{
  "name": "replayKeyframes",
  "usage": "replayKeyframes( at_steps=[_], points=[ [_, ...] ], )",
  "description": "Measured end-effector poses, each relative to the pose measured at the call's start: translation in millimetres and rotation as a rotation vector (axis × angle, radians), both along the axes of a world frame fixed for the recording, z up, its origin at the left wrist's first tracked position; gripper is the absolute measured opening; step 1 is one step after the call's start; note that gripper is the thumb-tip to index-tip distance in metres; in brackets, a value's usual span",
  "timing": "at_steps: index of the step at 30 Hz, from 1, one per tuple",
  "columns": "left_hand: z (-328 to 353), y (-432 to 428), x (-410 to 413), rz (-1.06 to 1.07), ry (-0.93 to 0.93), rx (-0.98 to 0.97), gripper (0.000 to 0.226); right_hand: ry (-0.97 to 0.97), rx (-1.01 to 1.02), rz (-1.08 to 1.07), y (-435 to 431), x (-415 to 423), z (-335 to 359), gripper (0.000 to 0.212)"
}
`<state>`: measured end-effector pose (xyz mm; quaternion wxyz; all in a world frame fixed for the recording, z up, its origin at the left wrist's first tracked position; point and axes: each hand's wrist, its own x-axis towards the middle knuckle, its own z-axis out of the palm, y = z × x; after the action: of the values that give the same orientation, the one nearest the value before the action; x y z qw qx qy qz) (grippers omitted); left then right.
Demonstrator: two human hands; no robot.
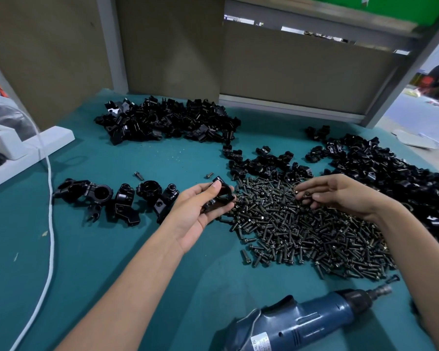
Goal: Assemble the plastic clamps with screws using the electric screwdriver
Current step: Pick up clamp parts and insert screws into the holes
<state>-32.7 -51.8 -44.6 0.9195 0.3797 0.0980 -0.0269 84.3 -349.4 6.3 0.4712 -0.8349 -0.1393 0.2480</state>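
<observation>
The left hand [200, 209] lies palm-up with its fingers and thumb curled round a black plastic clamp body [220, 196], tilted so that its open side faces across to the other hand, most likely to take a fastener without regripping. The right hand [340, 195] hovers low with its fingertips drawn together, pinching what looks like a small dark metal screw [306, 195] just above the broad heap of dark flanged screws [302, 231]. The heap spreads directly under and between both hands, so picking means hardly any reach.

Close to the person, on the right, the blue electric screwdriver [314, 317] rests on its side on the teal-covered bench [112, 249], bit end pointing away, within easy reach of the right hand once the screw is seated. To the left of the held clamp sits a short row of black ring-shaped clamps [112, 198], apparently finished and set aside. Unsorted black clamp parts are heaped at the back [167, 120] and along the right [390, 173], feeding stock. A white cord [50, 224] trails down the left side.
</observation>
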Motion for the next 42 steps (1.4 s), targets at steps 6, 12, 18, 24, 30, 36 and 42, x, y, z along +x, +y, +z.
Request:
replayKeyframes(
  at_steps=[6,12,18,24,30,36,42],
  points=[
    [0,0,0,-0.003,0.001,-0.007,0.041,-0.133,-0.041,-0.064,5,-4,-2,0.030],
    [1,0,0,-0.005,-0.001,-0.008,0.038,-0.522,-0.630,0.115,31,-17,4,0.027],
    [0,-1,-1,-0.017,-0.003,0.000,0.040,-0.567,-0.772,0.137,31,-16,6,0.032],
    [0,-1,-1,-0.025,-0.009,0.003,0.040,-0.596,-0.511,-0.097,29,-17,5,0.021],
    [0,-4,-1,-0.038,-0.055,0.013,0.041,-0.618,-0.087,-0.231,53,-38,17,0.014],
    [1,-9,-1,-0.034,-0.138,0.038,0.040,-0.654,0.175,-0.143,127,-69,8,0.010],
    [-2,-7,0,0.022,-0.175,0.148,0.029,-0.645,0.230,-0.115,149,-68,-3,0.008]
  ],
)
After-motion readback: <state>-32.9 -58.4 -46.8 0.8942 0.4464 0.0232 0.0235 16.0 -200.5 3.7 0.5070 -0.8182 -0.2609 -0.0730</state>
